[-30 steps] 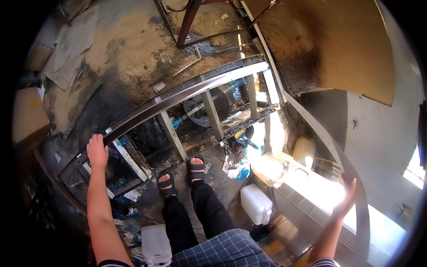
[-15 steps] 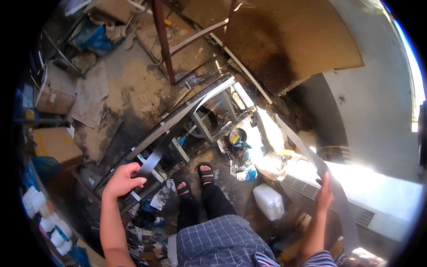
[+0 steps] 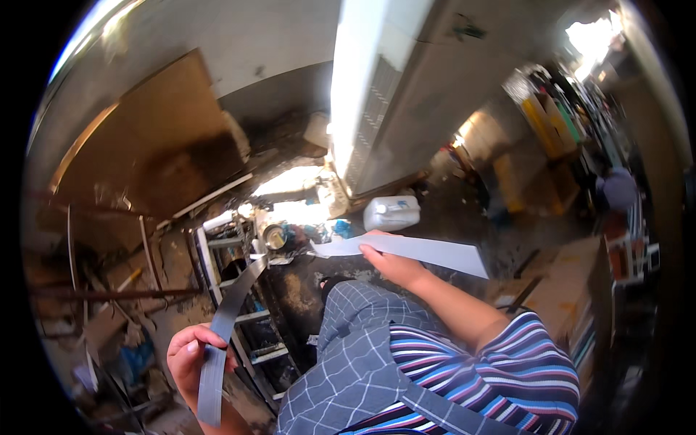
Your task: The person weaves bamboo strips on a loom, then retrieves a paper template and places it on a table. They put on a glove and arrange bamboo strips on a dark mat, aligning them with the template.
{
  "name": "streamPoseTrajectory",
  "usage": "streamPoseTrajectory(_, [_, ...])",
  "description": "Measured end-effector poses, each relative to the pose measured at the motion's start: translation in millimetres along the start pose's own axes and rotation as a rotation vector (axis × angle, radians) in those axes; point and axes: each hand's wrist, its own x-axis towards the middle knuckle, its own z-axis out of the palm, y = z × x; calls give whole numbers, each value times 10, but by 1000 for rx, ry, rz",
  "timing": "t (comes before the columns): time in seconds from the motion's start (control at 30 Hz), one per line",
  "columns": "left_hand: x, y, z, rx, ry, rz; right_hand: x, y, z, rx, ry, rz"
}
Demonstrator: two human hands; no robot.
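My left hand [image 3: 187, 357], low on the left, has its thumb and fingers closed on a long, flat grey strip [image 3: 233, 299]. This strip bends up toward the middle, and a short end hangs below my hand. To the right, my right hand [image 3: 395, 265] grips a pale flat strip [image 3: 444, 254] that shines white in the light. It reaches past my hand on both sides, with a square-cut end at the right. Whether both lengths belong to one piece I cannot tell; a gap shows between them. Both are off the floor.
A white plastic jerrycan [image 3: 392, 213] lies beyond my right hand. Left of centre lies a ladder-like metal frame [image 3: 210, 268], with a small can [image 3: 275, 235] beside it. A white cabinet-like unit [image 3: 377, 101] stands ahead; cardboard boxes [image 3: 558, 279] are at the right.
My view has swung to the right, bringing boxes and shelves in. My right hand has come inward and its strip now lies nearly level. Both hands keep their grip.
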Motion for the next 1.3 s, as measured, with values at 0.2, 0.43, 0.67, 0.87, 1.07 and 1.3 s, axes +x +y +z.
streamPoseTrajectory(0.2, [623, -355, 866, 59, -172, -17, -944, 921, -451, -93, 263, 138])
streamPoseTrajectory(0.43, [1558, -1096, 3171, 852, -488, 197, -1706, 1541, -1804, -30, 485, 265])
streamPoseTrajectory(0.67, [2516, -2292, 5372, 612, -909, 122, -2321, 2339, -3214, -30, 797, 436])
streamPoseTrajectory(0.87, [2627, -3093, 7716, 453, -1308, -361, -2568, 2809, -4626, -104, 751, 701])
streamPoseTrajectory(1.07, [3020, -4148, 9158, 204, -1541, -435, -2629, 3618, -5591, 97, 880, 596])
streamPoseTrajectory(1.3, [3415, -4915, 11015, 127, -1564, -409, -2866, 4130, -7311, 133, 759, 776])
